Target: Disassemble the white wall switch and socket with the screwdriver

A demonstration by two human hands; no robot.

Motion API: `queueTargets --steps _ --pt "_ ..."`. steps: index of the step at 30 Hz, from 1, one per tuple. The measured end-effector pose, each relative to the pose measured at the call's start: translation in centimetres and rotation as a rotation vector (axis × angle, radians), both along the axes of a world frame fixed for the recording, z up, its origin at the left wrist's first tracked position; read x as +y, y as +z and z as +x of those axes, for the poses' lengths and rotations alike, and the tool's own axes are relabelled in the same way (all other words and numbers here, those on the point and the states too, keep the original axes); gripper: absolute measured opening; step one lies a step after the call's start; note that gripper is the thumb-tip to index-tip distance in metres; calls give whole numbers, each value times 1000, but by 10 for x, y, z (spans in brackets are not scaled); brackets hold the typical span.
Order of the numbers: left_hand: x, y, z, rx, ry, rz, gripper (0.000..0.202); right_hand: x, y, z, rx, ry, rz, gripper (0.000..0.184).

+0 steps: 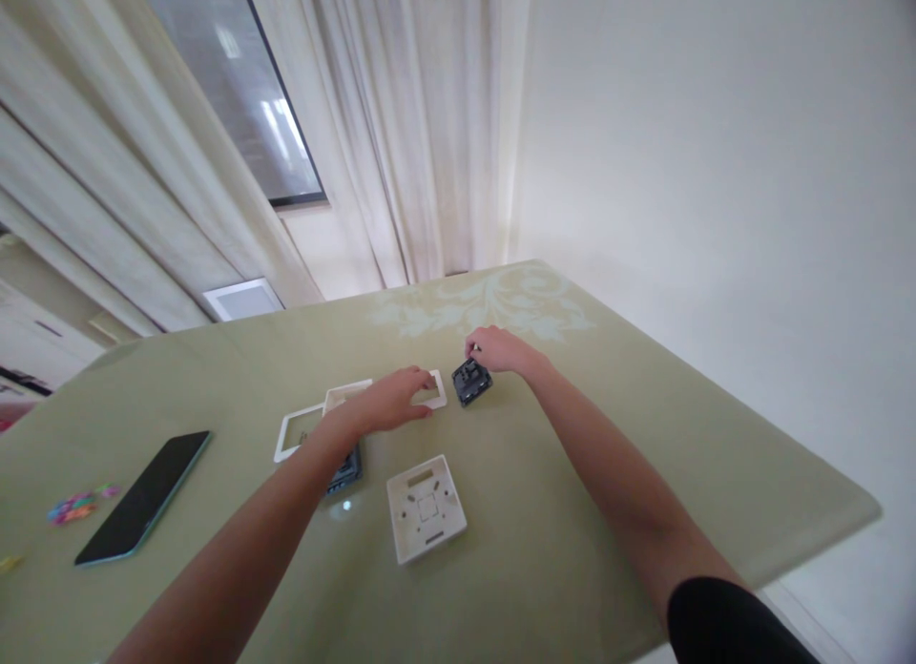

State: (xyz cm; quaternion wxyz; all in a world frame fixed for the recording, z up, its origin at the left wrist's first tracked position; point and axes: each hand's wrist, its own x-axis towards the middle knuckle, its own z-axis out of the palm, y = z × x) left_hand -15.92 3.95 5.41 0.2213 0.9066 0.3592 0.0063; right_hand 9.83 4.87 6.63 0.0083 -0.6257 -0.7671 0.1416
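My left hand lies over a white frame piece, its fingers curled on the frame's edge. My right hand pinches the top of a small black switch module that rests on the green table. Two more white frames, one beside the other, lie left of my left hand. A dark module sits half hidden under my left forearm. Nearer to me lies a white square back box, open side up.
A black phone lies at the left of the table, with small colourful bits beside it. Curtains and a window stand behind the table's far edge. A white wall is on the right.
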Motion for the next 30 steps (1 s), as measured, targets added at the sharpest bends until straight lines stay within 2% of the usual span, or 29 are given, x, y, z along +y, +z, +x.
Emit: queueTargets --steps 2,4,6,9,12,17,20,21,23,26,27,28,30 --pt "-14 12 -1 66 -60 -77 24 4 -7 -1 -2 -23 9 32" --pt "-29 19 -1 128 -133 -156 25 7 -13 -3 -11 -54 17 33" --pt "-43 21 0 175 -181 -182 19 9 -18 -4 -14 -76 19 35" --pt "-53 17 4 193 -200 -122 10 8 -20 -5 4 -65 21 34" --pt "-48 10 9 170 -155 -16 16 6 -18 -5 24 -54 30 33" --pt "-32 -3 15 148 -7 137 19 3 -10 -5 33 -67 46 34" --pt "-35 -1 19 120 30 188 22 -2 -2 -7 46 -61 50 34" --pt "-40 4 22 97 31 206 23 -4 2 -8 52 -57 52 33" --pt "-59 24 28 31 15 241 28 -10 9 -11 65 -49 54 33" --pt "-108 69 34 -138 -52 261 38 -19 20 -15 84 -32 53 34" --pt "-128 83 33 -318 -89 208 38 -22 23 -16 89 -26 52 34" --pt "-148 94 29 -484 -99 86 36 -25 26 -17 93 -18 52 35" --pt "-187 102 16 -747 15 -312 33 -30 31 -18 99 -2 52 35"
